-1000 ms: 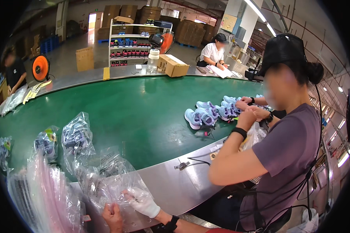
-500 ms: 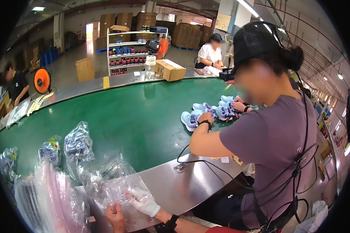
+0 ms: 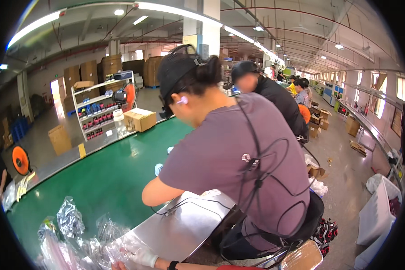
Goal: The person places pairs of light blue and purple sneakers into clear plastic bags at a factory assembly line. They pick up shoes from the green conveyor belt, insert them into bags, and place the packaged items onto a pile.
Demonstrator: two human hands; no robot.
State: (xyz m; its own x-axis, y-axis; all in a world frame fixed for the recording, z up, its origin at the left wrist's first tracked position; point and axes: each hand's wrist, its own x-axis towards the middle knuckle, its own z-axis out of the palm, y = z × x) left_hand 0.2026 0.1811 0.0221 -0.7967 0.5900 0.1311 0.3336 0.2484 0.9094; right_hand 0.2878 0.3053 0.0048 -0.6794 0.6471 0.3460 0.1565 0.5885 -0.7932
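My right hand point(image 3: 143, 257), in a white glove with a black band at the wrist, is low in the view, its fingers closed on a clear plastic bag point(image 3: 125, 243). Only a small bare part of my left hand point(image 3: 118, 266) shows at the lower edge, beside the same bag; its fingers are mostly cut off. To the left lies a pile of clear plastic bags point(image 3: 54, 252). Behind it on the green surface is a filled clear bag point(image 3: 70, 218), its contents hard to make out here.
A co-worker point(image 3: 238, 153) in a purple shirt leans over the green table point(image 3: 121, 173), close on my right. Dark cables point(image 3: 198, 199) cross the metal edge point(image 3: 180, 222). A carton point(image 3: 139, 119) and a bottle point(image 3: 119, 121) stand on the far ledge. White bins point(image 3: 375, 211) stand at far right.
My view has swung right and up, so my hands and the bags sit lower in it. My left hand has mostly dropped out of sight. The co-worker's shoes are now largely hidden.
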